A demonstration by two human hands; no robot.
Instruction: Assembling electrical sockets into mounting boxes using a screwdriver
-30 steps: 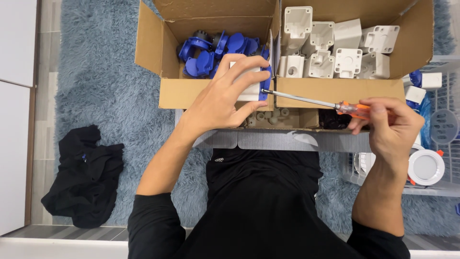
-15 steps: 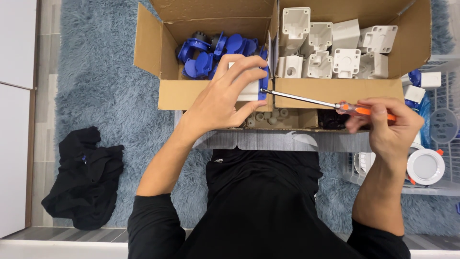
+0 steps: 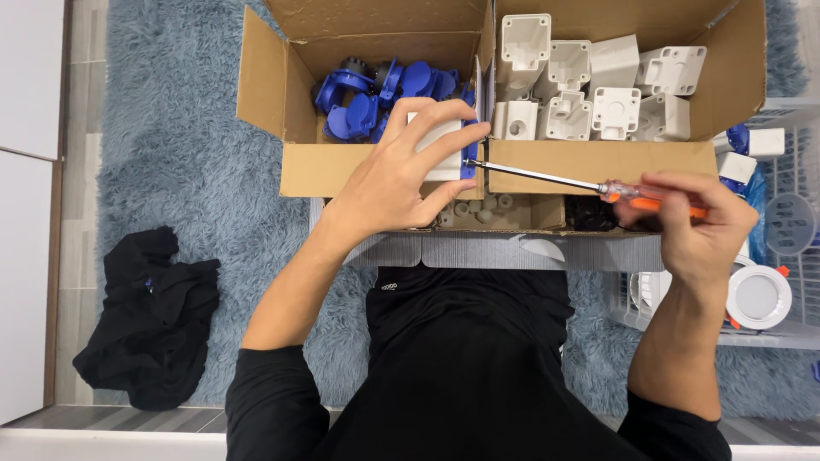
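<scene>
Left hand (image 3: 389,183): fingers closed around a small white block with a blue side piece (image 3: 444,152), held above the front wall of the left cardboard box (image 3: 295,171).
Right hand (image 3: 700,230): fingers clamped on the orange handle of a screwdriver (image 3: 598,185); metal shaft lying nearly level, pointing left, tip touching the blue edge of the held block.
Hands well apart, joined only through the tool.
Left cardboard box: flaps open, holding a heap of blue plastic parts (image 3: 376,94) toward its back.
Right cardboard box (image 3: 598,158): set just beside the left one, packed with white plastic housings (image 3: 589,85), some upright, some on their sides.
Low tray (image 3: 512,218) in front of the boxes, under the hands: small pale cylindrical pieces, partly hidden.
Wire rack (image 3: 794,205) at far right: round white lamp fitting (image 3: 758,297) and a few white and blue pieces.
Blue shag rug (image 3: 171,171) beneath everything.
Crumpled black cloth (image 3: 145,324) on the rug at left, well apart from the boxes.
</scene>
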